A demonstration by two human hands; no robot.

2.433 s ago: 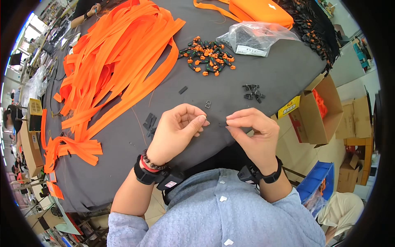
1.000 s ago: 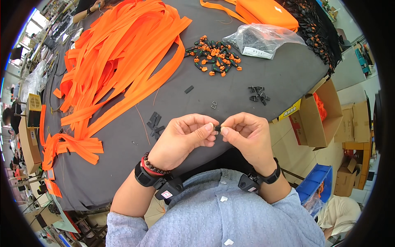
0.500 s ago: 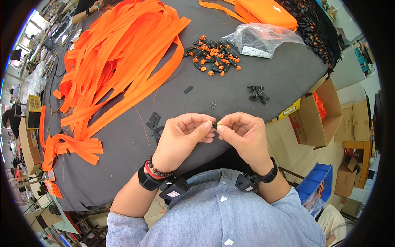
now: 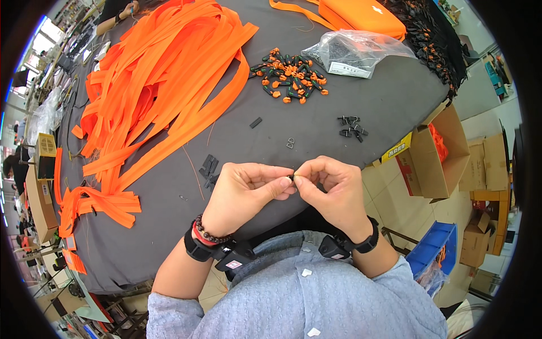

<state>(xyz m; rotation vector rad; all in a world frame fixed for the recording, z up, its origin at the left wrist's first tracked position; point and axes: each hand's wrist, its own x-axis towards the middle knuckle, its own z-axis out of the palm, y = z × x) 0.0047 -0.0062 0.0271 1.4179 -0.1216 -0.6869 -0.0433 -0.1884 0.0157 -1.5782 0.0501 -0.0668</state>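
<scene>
At far left, lower part of the frame: short folded orange straps [image 4: 99, 204], flat and woven, on the dark grey cloth-covered table [image 4: 361, 107]. Upper left to centre: a big loose heap of long orange webbing strips [image 4: 161, 73], flat and ribbon-like, running mostly from upper right down to lower left. Just below the heap, near the centre: a few small flat black plastic pieces [image 4: 209, 168].

Centre of the frame, above the table's near edge: left hand [image 4: 245, 189], fingers curled narrow, thumb and forefinger pinched on a tiny dark part [image 4: 292, 178]. Too small and too covered to tell its long axis or its direction. Right hand [image 4: 330, 186] just beside, fingertips touching the same part from the other side, also closed narrow in a pinch. Black bands and a bead bracelet on the wrists.

Upper centre: a pile of small orange and dark green plastic pieces [image 4: 288, 76]. To its right, a crinkled clear plastic bag [image 4: 353, 53]. Below that, a small cluster of black clips [image 4: 351, 127]. At right, off the table: an open cardboard box [image 4: 435, 152].
</scene>
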